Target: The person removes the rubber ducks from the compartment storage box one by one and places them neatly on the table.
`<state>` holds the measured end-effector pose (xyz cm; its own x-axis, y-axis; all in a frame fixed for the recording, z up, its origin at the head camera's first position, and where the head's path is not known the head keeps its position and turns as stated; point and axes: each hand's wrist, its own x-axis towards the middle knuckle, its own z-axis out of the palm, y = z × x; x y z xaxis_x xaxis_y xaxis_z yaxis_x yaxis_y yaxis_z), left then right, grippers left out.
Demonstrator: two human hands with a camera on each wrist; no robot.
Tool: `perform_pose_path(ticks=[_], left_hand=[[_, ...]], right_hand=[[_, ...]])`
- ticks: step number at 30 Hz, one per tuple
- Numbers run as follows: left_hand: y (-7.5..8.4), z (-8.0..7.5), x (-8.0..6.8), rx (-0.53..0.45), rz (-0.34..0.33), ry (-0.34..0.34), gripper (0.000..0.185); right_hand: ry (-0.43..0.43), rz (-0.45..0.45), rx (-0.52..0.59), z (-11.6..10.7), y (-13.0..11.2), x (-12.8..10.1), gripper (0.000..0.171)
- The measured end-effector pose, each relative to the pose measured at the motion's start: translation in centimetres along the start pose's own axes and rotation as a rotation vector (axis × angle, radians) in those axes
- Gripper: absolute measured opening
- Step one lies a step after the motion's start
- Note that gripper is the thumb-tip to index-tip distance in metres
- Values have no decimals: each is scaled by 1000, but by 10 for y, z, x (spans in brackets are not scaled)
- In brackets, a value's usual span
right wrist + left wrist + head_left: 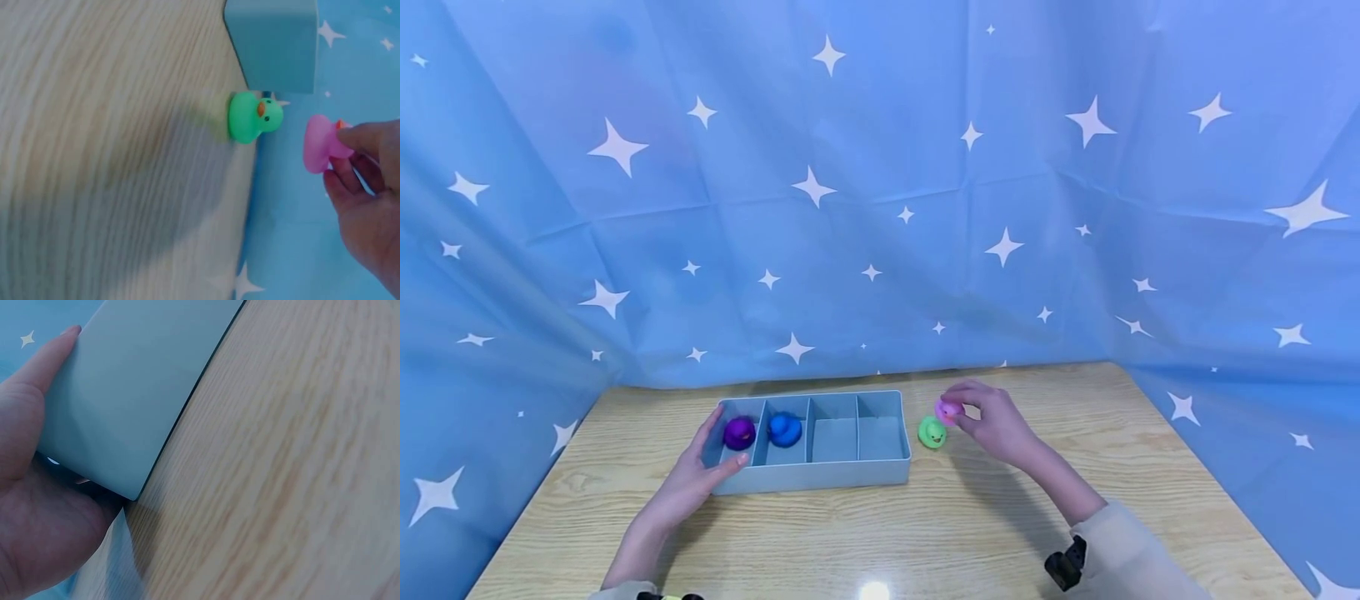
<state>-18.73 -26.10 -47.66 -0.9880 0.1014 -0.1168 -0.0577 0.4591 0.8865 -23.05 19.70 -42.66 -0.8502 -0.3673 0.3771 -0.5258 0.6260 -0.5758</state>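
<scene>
A light blue divided tray (820,479) (131,387) (275,47) lies on the wooden table (925,533). A purple duck (739,432) sits in its leftmost compartment and a blue duck (785,428) in the one beside it; the two right compartments hold nothing. My left hand (700,475) (31,481) grips the tray's left end, thumb on the front wall. My right hand (992,421) (365,187) pinches a pink duck (948,410) (322,144) just right of the tray. A green duck (932,432) (253,117) stands on the table below the pink one.
A blue star-printed cloth (880,183) hangs behind and on both sides of the table. Bare wood stretches in front of the tray and to the right of my right hand.
</scene>
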Motion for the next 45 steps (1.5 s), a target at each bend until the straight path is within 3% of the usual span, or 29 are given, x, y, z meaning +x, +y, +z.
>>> perform_pose_path(ticks=[30, 45], left_hand=[[1, 0, 1, -3, -12, -9, 101], [1, 0, 0, -16, -20, -12, 101]], right_hand=[[-75, 144, 96, 5, 40, -22, 23], [-125, 122, 94, 5, 43, -23, 31]])
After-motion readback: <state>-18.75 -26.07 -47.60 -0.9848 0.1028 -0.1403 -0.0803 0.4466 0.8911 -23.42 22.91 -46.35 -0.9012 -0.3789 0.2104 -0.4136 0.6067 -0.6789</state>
